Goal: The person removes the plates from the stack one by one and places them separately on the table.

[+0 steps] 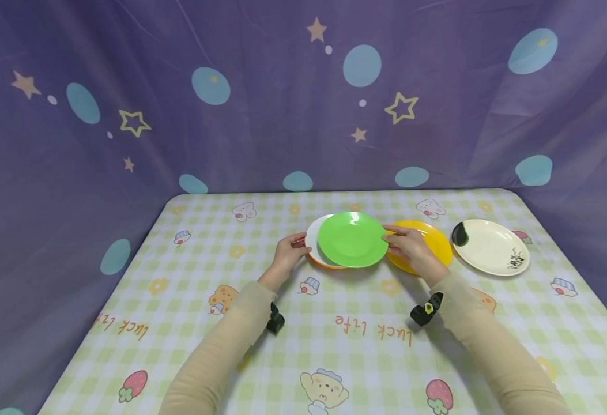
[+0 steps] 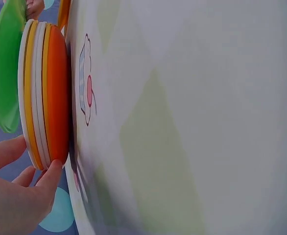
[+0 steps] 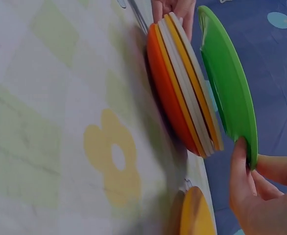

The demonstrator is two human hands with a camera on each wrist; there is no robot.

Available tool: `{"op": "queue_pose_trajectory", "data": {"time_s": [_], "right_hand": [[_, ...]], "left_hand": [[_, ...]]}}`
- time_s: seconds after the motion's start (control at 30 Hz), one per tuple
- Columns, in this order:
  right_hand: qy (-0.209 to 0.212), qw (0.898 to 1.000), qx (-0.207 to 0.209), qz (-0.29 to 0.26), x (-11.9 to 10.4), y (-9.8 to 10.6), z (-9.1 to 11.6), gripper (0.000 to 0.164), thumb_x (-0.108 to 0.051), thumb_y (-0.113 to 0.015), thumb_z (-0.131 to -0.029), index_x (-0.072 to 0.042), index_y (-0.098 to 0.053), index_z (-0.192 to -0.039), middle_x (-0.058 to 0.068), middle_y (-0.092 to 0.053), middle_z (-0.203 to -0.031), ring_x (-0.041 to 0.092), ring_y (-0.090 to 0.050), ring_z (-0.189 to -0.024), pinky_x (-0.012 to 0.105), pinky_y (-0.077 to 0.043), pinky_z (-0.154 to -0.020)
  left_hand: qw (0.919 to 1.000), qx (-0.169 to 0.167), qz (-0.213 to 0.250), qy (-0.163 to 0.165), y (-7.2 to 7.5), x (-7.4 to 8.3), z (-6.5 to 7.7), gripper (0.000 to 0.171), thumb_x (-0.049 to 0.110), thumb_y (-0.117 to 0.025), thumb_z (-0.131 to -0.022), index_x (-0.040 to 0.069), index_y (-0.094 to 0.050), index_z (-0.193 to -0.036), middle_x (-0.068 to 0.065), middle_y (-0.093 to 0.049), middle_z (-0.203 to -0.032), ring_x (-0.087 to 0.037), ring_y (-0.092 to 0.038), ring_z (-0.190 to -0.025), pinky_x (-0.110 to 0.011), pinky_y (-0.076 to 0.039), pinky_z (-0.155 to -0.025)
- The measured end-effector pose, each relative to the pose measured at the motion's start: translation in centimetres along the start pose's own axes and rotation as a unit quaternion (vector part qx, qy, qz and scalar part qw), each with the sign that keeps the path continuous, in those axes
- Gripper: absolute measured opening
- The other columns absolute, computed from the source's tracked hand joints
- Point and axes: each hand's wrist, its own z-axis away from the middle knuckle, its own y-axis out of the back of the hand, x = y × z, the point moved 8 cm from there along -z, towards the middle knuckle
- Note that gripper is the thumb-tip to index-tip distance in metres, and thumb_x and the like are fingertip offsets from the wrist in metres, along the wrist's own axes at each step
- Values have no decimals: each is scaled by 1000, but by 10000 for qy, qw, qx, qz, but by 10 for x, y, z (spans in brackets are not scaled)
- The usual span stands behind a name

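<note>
My right hand [image 1: 412,248] pinches the right rim of a green plate [image 1: 353,239]. The green plate is held just above a stack of plates, apart from it in both wrist views. White, yellow and orange rims show in that stack [image 2: 39,98], with a white plate [image 1: 313,233] on top and an orange plate [image 3: 165,88] at the bottom. My left hand [image 1: 286,256] grips the stack's left edge, fingers and thumb spread across the rims. Beyond my right hand lies a yellow plate [image 1: 435,245], partly hidden by it.
A cream plate [image 1: 490,248] with a dark leaf shape and small black print lies at the right of the table. The checked tablecloth [image 1: 204,323] covers the table, and a purple curtain [image 1: 272,138] hangs behind it.
</note>
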Motion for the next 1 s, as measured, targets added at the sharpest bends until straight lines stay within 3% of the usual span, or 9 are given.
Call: {"op": "queue_pose_trajectory", "data": {"time_s": [0.33,0.5,0.8,0.9,1.0], "right_hand": [[22,9997,-260,-40,-11,8,7,51,-1,-51,-87,6,-32,-133,-7,-63,-76,7,-61,-66,19,-53,-64],[81,9988,-484,-27,-9,16,11,51,1,-50,-86,9,-29,-133,-6,-65,-78,9,-62,-69,22,-53,-66],[-65,9967,-689,418,-3,39,19,47,-4,-51,-88,5,-36,-131,-9,-63,-86,8,-62,-77,23,-52,-72],[-143,9954,-733,608,-2,46,22,50,-8,-54,-87,3,-35,-132,-5,-62,-95,7,-61,-80,23,-52,-74],[-179,9934,-757,841,-1,53,25,53,-12,-55,-87,3,-34,-133,10,-48,-125,4,-59,-82,21,-51,-76]], "left_hand": [[10000,37,65,-64,4,3,-1,45,-6,-60,-76,-1,-52,-119,-16,-57,-114,-25,-54,-104,-26,-47,-86],[10000,-1,32,78,3,0,2,46,-5,-60,-76,0,-51,-121,-16,-56,-115,-24,-53,-105,-26,-47,-87],[9999,-35,91,56,0,-1,3,45,-5,-59,-77,1,-51,-121,-16,-56,-115,-24,-53,-106,-27,-47,-86],[9999,-28,59,98,-1,-1,3,44,-4,-59,-78,1,-51,-121,-15,-55,-116,-24,-52,-106,-27,-47,-86],[9999,-20,60,119,-1,-1,4,44,-4,-59,-78,1,-51,-121,-15,-55,-116,-24,-52,-106,-28,-48,-86]]}}
